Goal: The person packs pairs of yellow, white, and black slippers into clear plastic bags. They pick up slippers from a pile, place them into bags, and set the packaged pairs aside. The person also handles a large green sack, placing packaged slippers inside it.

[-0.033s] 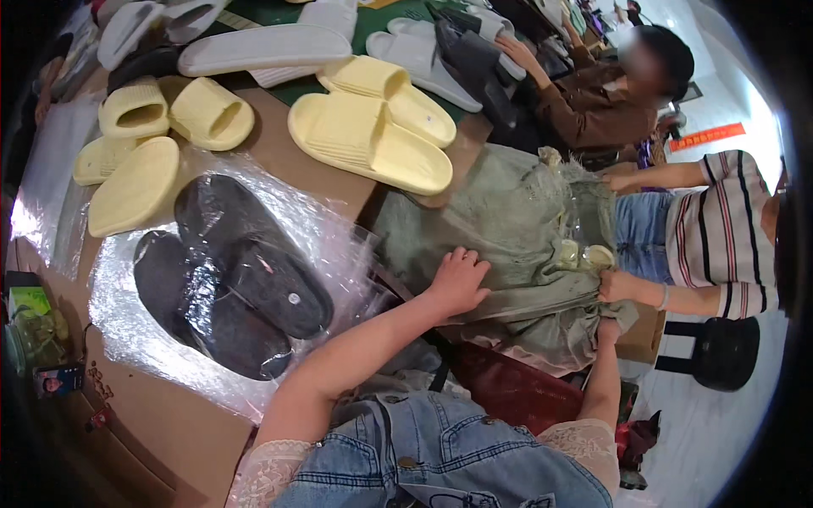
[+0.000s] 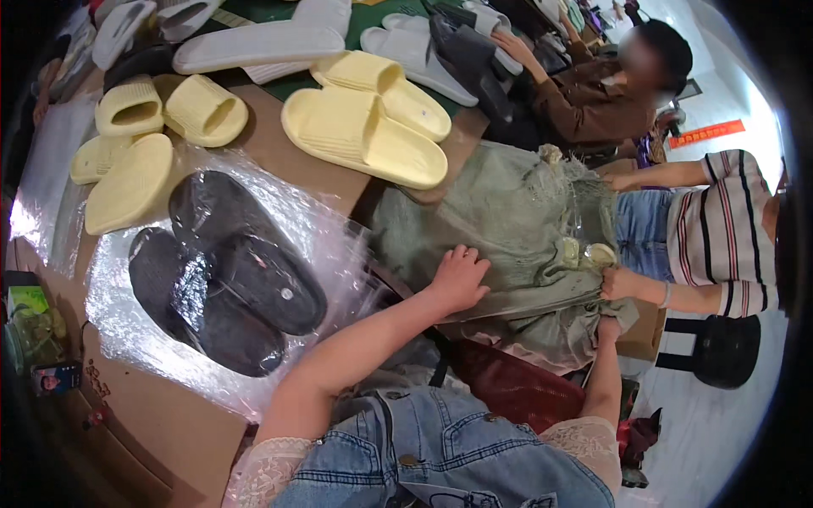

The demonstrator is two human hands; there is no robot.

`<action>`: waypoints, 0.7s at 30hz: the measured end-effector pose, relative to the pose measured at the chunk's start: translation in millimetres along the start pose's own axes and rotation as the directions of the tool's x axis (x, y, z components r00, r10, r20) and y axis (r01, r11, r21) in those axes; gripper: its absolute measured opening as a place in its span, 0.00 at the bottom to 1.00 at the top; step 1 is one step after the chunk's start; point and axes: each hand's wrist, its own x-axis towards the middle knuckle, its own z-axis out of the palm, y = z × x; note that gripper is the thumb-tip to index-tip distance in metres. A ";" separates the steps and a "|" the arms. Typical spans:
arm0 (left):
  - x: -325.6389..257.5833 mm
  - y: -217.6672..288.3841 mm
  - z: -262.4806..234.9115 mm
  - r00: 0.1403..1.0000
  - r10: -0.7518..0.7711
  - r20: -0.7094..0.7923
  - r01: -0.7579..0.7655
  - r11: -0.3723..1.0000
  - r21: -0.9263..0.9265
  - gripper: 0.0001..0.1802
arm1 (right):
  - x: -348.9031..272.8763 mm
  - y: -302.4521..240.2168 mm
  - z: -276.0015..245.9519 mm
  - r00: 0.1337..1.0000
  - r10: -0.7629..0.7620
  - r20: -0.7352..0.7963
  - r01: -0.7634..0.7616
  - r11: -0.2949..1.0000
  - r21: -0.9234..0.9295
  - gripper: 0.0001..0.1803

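Observation:
A worn grey-green woven sack (image 2: 508, 212) bulges in front of me, its frayed mouth toward a co-worker on the right. My left hand (image 2: 461, 278) lies on the sack's near side, fingers apart. At the sack's lower right edge, my right hand (image 2: 609, 328) has its fingers closed on the cloth. The co-worker's two hands, one of them the lower hand (image 2: 622, 283), hold the mouth at its far and near sides. Pale yellow slippers (image 2: 602, 255) in clear wrap show inside the mouth. What else fills the sack is hidden.
Left of the sack, dark grey slippers (image 2: 254, 279) lie on clear plastic bags. Yellow slippers (image 2: 364, 135) and white slippers (image 2: 262, 47) are farther back on the table. A red mesh bag (image 2: 517, 385) sits below the sack. A black stool (image 2: 727, 352) stands at right.
The slippers on the table sit slightly farther left in the picture. The co-worker's lower hand and the sack's mouth have shifted a little. My hands keep their places on the sack.

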 end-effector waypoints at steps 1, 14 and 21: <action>-1.2 9.6 10.5 0.997 -0.003 0.075 0.002 1.000 0.016 0.27 | -3.0 14.1 15.4 0.992 0.036 0.118 -0.049 0.993 0.109 0.16; -28.6 38.2 19.6 0.835 -0.171 0.523 0.281 0.950 -0.137 0.45 | -29.3 -156.6 -323.2 0.979 -0.195 -0.068 0.113 0.230 0.967 0.18; -24.3 80.7 -11.5 0.998 0.014 0.054 0.043 0.445 -0.895 0.46 | -33.4 -210.3 -395.7 0.832 -0.484 -0.270 0.020 -0.460 0.888 0.17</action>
